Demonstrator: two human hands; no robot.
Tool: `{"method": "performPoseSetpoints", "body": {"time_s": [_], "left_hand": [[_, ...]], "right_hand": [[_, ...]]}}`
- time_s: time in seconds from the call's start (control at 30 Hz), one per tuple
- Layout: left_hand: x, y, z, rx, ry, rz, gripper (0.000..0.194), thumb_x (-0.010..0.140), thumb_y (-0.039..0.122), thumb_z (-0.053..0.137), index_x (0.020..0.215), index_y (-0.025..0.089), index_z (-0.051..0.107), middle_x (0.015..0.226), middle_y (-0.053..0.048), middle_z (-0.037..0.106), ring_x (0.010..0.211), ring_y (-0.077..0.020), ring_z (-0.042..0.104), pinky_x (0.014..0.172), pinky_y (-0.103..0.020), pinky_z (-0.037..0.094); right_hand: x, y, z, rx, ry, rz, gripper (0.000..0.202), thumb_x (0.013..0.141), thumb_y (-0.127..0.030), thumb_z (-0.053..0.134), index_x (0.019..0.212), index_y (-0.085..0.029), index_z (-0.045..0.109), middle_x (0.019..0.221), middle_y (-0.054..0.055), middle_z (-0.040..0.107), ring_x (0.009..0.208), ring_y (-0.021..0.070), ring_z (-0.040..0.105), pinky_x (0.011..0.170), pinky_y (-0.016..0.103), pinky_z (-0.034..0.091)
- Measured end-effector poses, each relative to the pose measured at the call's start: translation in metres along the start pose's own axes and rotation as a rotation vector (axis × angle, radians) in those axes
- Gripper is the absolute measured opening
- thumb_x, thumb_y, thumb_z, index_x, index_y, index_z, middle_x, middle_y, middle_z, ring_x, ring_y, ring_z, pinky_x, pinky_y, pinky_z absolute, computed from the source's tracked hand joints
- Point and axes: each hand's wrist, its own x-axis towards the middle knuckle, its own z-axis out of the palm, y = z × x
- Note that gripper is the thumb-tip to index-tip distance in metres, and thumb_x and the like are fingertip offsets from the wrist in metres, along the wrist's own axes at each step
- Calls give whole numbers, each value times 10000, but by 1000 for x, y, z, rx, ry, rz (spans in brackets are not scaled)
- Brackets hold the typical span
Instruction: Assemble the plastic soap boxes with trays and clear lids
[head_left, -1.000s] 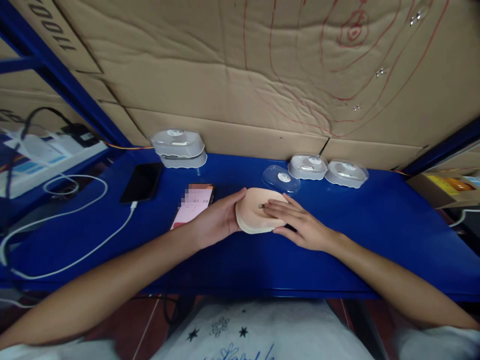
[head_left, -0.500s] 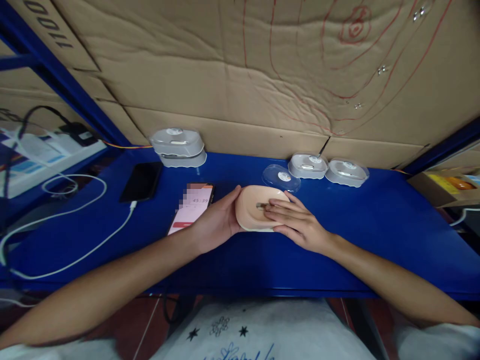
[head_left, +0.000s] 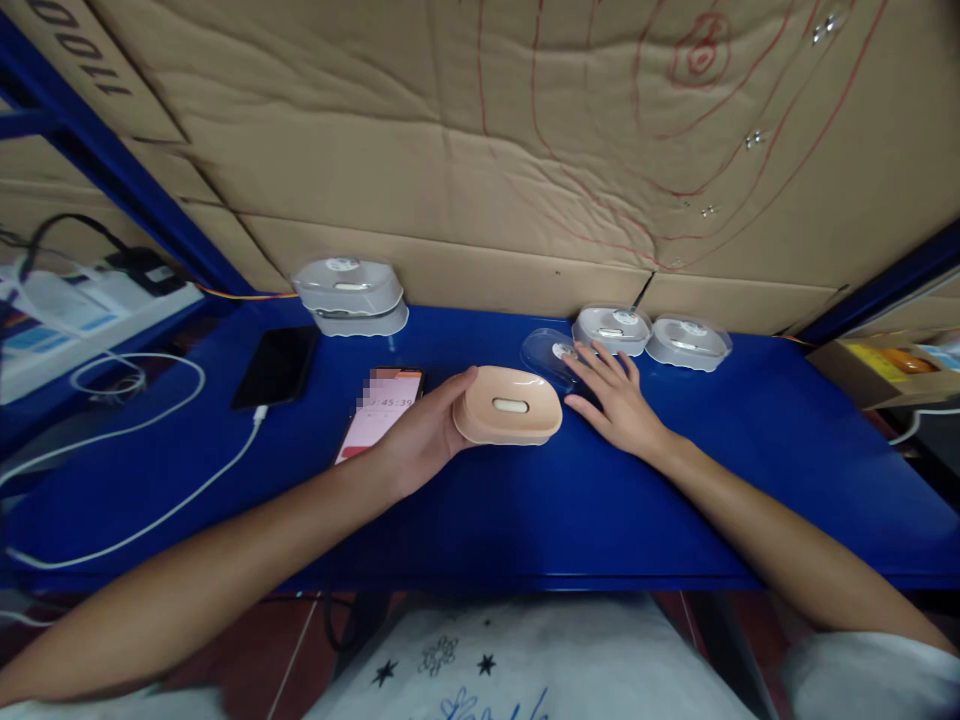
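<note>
In my left hand (head_left: 431,435) is a peach-coloured oval soap dish (head_left: 480,418), gripped by its left end above the blue table. A pale oblong piece sits in the middle of its hollow. My right hand (head_left: 619,405) is off the dish, fingers spread, over the right part of a clear plastic lid (head_left: 544,355) with a round white sticker. Whether the fingertips touch that lid I cannot tell. Just behind my right hand stands a grey dish with a clear cover (head_left: 611,328), and a similar covered grey dish (head_left: 688,343) is to its right.
Two stacked grey dishes (head_left: 352,292) stand at the back left. A lit phone (head_left: 382,405) lies left of my left hand, and a dark phone (head_left: 275,367) with a white cable (head_left: 225,475) lies farther left. Cardboard (head_left: 375,150) walls the back. An open box (head_left: 885,370) is at right.
My right hand has left the soap dish and moved back and right to the clear lid, its fingers spreading. The pale piece in the dish now shows. My left hand still holds the dish.
</note>
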Motion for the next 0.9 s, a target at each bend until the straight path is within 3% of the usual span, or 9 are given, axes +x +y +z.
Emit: {"method": "performPoseSetpoints", "body": {"time_s": [0.07, 0.2, 0.27, 0.37, 0.5, 0.57, 0.63, 0.77, 0.9], "left_hand": [[1, 2, 0, -17, 26, -22, 324, 1089, 355, 552, 1223, 151, 765, 1207, -123, 820, 1040, -248, 770, 823, -319, 630], [2, 1, 3, -72, 41, -41, 318, 1108, 321, 512, 1135, 145, 775, 1073, -99, 833, 914, -219, 774, 741, -304, 635], [3, 0, 3, -92, 63, -47, 322, 1114, 300, 492, 1129, 139, 770, 1043, -94, 828, 885, -216, 770, 732, -316, 640], [5, -2, 0, -123, 80, -16, 285, 1110, 268, 498, 1160, 160, 757, 1062, -77, 822, 888, -210, 767, 745, -321, 640], [8, -5, -4, -135, -54, 21, 300, 1113, 290, 497, 1183, 177, 766, 1117, -73, 826, 943, -210, 771, 812, -318, 630], [8, -6, -5, -120, -151, 10, 373, 1125, 354, 465, 1195, 161, 776, 1180, -98, 821, 1025, -233, 769, 870, -328, 620], [8, -7, -5, -89, -192, 14, 417, 1121, 424, 467, 1227, 161, 772, 1253, -107, 804, 1123, -254, 749, 923, -337, 605], [4, -8, -3, 14, -149, 113, 330, 1054, 435, 628, 1298, 241, 734, 1360, -60, 759, 1252, -264, 691, 983, -341, 573], [0, -7, -3, 79, -178, 143, 381, 1050, 505, 612, 1309, 244, 713, 1403, -76, 730, 1320, -306, 649, 1052, -418, 540]], "right_hand": [[3, 13, 3, 23, 6, 91, 561, 1044, -588, 562, 1498, -258, 547, 1599, 175, 538, 1517, 412, 463, 1206, 745, 327], [6, 20, 6, 282, 141, 191, 494, 980, -623, 650, 1296, -243, 635, 1376, 153, 665, 1313, 359, 638, 1132, 619, 502], [5, 12, 5, 471, 176, 257, 494, 1035, -621, 558, 1393, -281, 568, 1368, 124, 666, 1249, 307, 681, 1095, 571, 554], [0, -9, 2, 754, 91, 232, 508, 1124, -556, 361, 1598, -370, 366, 1474, 97, 598, 1262, 248, 687, 1085, 521, 584], [-8, -34, -5, 518, -93, -129, 571, 1105, -430, 502, 1655, -390, 352, 1626, 101, 417, 1551, 305, 414, 1291, 584, 365], [-9, -37, -9, 399, -152, -232, 586, 1098, -386, 521, 1661, -383, 356, 1631, 108, 377, 1588, 312, 344, 1318, 580, 321], [-9, -35, -11, 361, -174, -240, 609, 1097, -376, 525, 1673, -379, 326, 1605, 119, 387, 1562, 309, 387, 1300, 571, 364], [-9, -30, -9, 321, -147, -233, 663, 1090, -387, 549, 1691, -370, 270, 1547, 140, 440, 1478, 318, 493, 1228, 571, 467], [-11, -33, -7, 260, -76, -304, 702, 1087, -336, 555, 1706, -372, 224, 1582, 147, 399, 1532, 332, 427, 1254, 575, 436]]}}
